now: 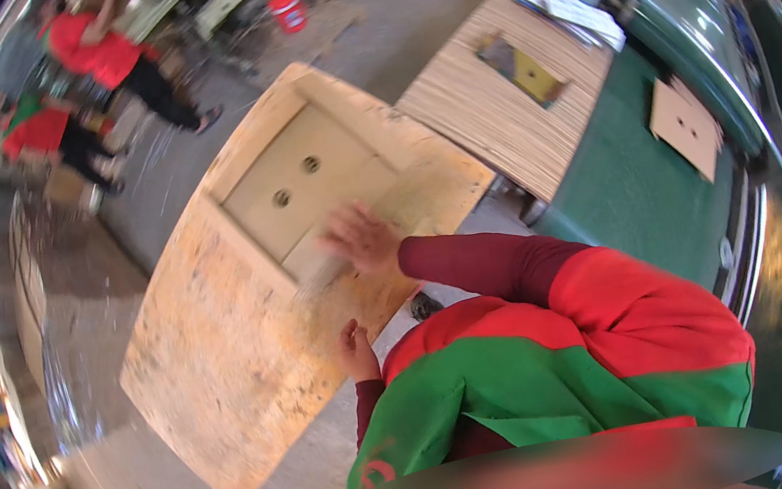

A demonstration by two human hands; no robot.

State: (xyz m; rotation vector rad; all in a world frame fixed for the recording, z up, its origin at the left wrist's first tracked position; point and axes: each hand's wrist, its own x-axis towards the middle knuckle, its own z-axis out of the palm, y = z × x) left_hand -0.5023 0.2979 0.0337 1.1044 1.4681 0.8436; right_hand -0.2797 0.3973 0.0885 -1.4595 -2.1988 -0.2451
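A shallow light-brown cardboard tray (249, 175) with raised side walls lies on the worn wooden tabletop (215, 352). Two round holes show in its flat base panel (315, 210). My right hand (362, 237), blurred by motion, is over the tray's near edge with its fingers apart and nothing in them; whether it touches the cardboard I cannot tell. By the table's near edge is my left hand (359, 353), its fingers loosely bent, no object visible in it.
To the right, a stack of cardboard sheets (478, 80) carries papers (568, 10) and a yellowish piece (533, 76). Beyond is a green machine bed (614, 181) with holed cardboard pieces (687, 127). Two people (105, 54) stand far left, near a red bucket (288, 12). Wrapped stacks (81, 301) stand left.
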